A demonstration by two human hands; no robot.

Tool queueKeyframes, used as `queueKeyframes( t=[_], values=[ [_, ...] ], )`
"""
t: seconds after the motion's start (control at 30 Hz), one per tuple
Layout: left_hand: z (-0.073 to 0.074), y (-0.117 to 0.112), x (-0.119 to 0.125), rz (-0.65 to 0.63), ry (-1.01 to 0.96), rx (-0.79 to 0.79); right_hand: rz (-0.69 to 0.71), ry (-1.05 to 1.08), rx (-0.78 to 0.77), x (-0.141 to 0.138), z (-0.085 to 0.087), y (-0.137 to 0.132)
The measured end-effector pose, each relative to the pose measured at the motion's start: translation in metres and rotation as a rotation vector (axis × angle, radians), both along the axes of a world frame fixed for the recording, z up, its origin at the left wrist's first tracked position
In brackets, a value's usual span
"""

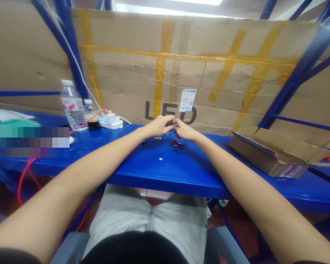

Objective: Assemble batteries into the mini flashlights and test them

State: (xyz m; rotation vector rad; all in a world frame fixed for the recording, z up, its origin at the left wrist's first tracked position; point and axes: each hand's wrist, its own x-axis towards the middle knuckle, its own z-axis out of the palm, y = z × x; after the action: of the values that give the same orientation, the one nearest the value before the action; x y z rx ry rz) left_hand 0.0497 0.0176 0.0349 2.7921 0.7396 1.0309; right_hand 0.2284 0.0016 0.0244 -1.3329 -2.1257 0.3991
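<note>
Above the far part of the blue table [165, 168], my left hand [161, 125] and my right hand [183, 130] meet fingertip to fingertip. Both are closed in a pinch around a small shiny metal piece [173, 126], too tiny and too covered by fingers to name. Beneath them on the tabletop lie a dark purple, glossy oval object [176, 145] and several small metallic bits [158, 138]. One white round spot [161, 159] shows on the blue surface nearer to me.
A large taped cardboard sheet [126, 80] stands behind the table. To the left are a water bottle [71, 106], a small bottle with dark liquid [92, 119], a white power strip [111, 121] and red cable [20, 187]. An open cardboard box [266, 157] sits at right.
</note>
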Motion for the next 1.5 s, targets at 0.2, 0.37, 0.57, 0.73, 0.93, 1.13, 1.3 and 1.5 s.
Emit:
queueKeyframes(
  t=[0.2,0.37,0.57,0.73,0.93,1.13,1.3,1.5],
  values=[
    [0.000,0.008,-0.006,0.080,-0.072,-0.147,-0.144,-0.033,0.000,0.009,0.001,0.003],
    [-0.006,0.015,-0.005,0.091,-0.091,-0.179,-0.229,-0.120,-0.010,0.022,0.005,0.005],
    [-0.023,0.024,0.010,0.177,-0.080,-0.144,-0.233,-0.308,-0.003,0.029,0.010,0.005],
    [-0.037,0.034,0.016,0.166,-0.033,-0.307,-0.168,-0.487,-0.091,0.035,0.012,0.005],
    [-0.040,0.033,0.021,0.241,0.034,-0.279,-0.131,-0.604,-0.210,0.035,0.016,-0.002],
    [-0.041,0.031,0.028,0.251,0.079,-0.239,-0.080,-0.582,-0.313,0.028,0.021,-0.011],
    [-0.042,0.033,0.030,0.260,0.132,-0.290,-0.050,-0.568,-0.359,0.029,0.021,-0.012],
    [-0.042,0.032,0.029,0.279,0.125,-0.287,-0.024,-0.581,-0.353,0.028,0.023,-0.013]
  ],
)
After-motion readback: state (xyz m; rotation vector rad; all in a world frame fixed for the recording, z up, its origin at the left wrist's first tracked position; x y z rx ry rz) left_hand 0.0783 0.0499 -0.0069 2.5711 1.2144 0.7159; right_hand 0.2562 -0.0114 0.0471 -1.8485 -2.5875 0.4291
